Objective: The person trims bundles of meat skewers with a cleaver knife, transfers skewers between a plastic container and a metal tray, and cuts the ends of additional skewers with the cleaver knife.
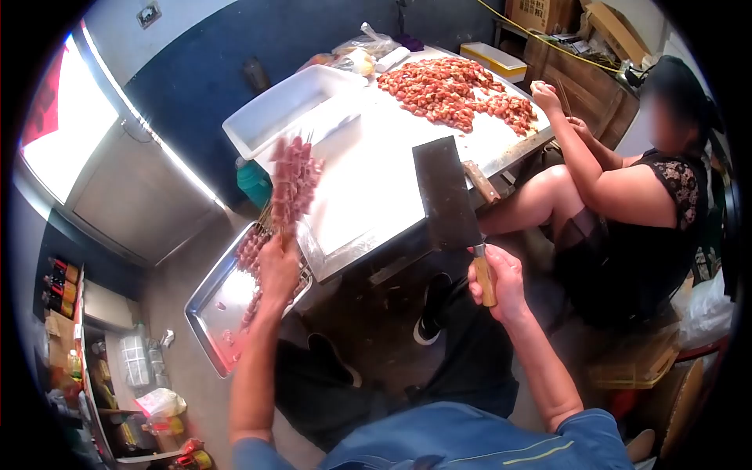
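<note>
My left hand (pixel 280 266) is closed around a bunch of meat skewers (pixel 294 178), held upright with the meat at the top near the table's left edge. Below that hand, a metal tray (pixel 205 323) holds more skewers (pixel 252 251) and some reddish liquid. My right hand (pixel 501 280) grips the wooden handle of a cleaver (pixel 446 192). Its broad dark blade points up and away from me, in front of the table's near edge. Behind the blade, another wooden handle (pixel 481 182) shows at the table edge; the blade hides what it belongs to.
The white-topped table (pixel 352 200) carries a heap of cut meat (pixel 439 86) and a white plastic tub (pixel 294 106). A person (pixel 627 188) sits at the right, hands raised with thin sticks. A teal container (pixel 252 182) stands by the table; shelves (pixel 98 376) line the left.
</note>
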The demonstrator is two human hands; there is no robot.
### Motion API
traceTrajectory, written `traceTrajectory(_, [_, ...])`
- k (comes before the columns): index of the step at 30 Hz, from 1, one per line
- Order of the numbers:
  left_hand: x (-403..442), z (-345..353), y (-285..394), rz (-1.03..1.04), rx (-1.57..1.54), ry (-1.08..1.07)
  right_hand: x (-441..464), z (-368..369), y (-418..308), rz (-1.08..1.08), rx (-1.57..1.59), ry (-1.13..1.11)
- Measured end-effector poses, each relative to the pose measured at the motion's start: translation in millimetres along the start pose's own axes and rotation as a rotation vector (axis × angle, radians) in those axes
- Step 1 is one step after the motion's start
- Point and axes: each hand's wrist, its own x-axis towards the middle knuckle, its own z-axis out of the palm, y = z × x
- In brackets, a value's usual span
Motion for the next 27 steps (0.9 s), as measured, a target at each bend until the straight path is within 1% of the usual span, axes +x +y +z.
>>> traceTrajectory(1, [5.7,-8.3,6.0,0.156,0.298,0.072,-2.9,-2.8,1.2,0.001,0.009,-0.001])
traceTrajectory(2, [8.7,-13.3,9.8,0.228,0.466,0.067,-5.2,-4.8,2.2,-0.009,0.043,0.016])
traceTrajectory(3, [8.2,-12.2,7.0,0.23,0.475,0.069,-6.5,-6.4,2.7,-0.02,0.076,0.031])
traceTrajectory(5, [5.4,-5.3,-9.1,0.378,0.811,-0.13,-8.0,-9.6,3.8,-0.01,0.102,0.027])
traceTrajectory(6, [-4.4,5.2,-8.0,0.361,0.942,-0.153,-8.6,-10.8,4.9,-0.034,0.099,-0.012])
traceTrajectory(7, [-11.8,11.8,-9.6,0.431,1.034,-0.113,-8.6,-11.4,5.5,-0.058,0.095,-0.049])
traceTrajectory(9, [-17.1,14.5,-8.9,0.482,1.031,-0.092,-9.1,-8.6,8.0,-0.022,0.082,-0.058])
traceTrajectory(11, [-25.8,24.4,-5.5,0.484,1.128,-0.05,-9.9,-2.8,11.6,0.017,0.065,-0.074])
traceTrajectory(12, [-31.0,27.1,3.5,0.447,1.165,-0.065,-8.8,1.7,13.4,0.042,0.033,-0.077])
traceTrajectory(16, [-43.3,33.5,18.2,0.406,1.174,-0.112,-2.6,17.0,16.6,0.11,-0.091,-0.085])
traceTrajectory(18, [-47.5,30.1,32.0,0.33,1.11,-0.257,-0.1,27.1,11.1,0.136,-0.152,-0.104])
traceTrajectory(19, [-48.7,28.0,38.1,0.328,1.109,-0.254,1.3,32.0,7.8,0.135,-0.153,-0.107])
traceTrajectory(21, [-50.6,23.1,50.3,0.198,0.855,-0.312,4.5,40.2,2.6,0.141,-0.308,-0.121])
traceTrajectory(22, [-52.3,19.0,58.1,0.2,0.852,-0.311,6.4,42.7,2.0,0.132,-0.354,-0.143])
traceTrajectory(24, [-54.2,13.2,69.5,0.094,0.638,-0.417,11.9,46.3,-1.7,0.125,-0.403,-0.153])
traceTrajectory(25, [-54.2,14.0,64.3,0.093,0.634,-0.416,14.5,47.1,-3.2,0.123,-0.447,-0.164])
traceTrajectory(27, [-54.5,17.0,43.5,0.098,0.189,-0.4,18.6,46.9,-8.1,0.122,-0.463,-0.167])
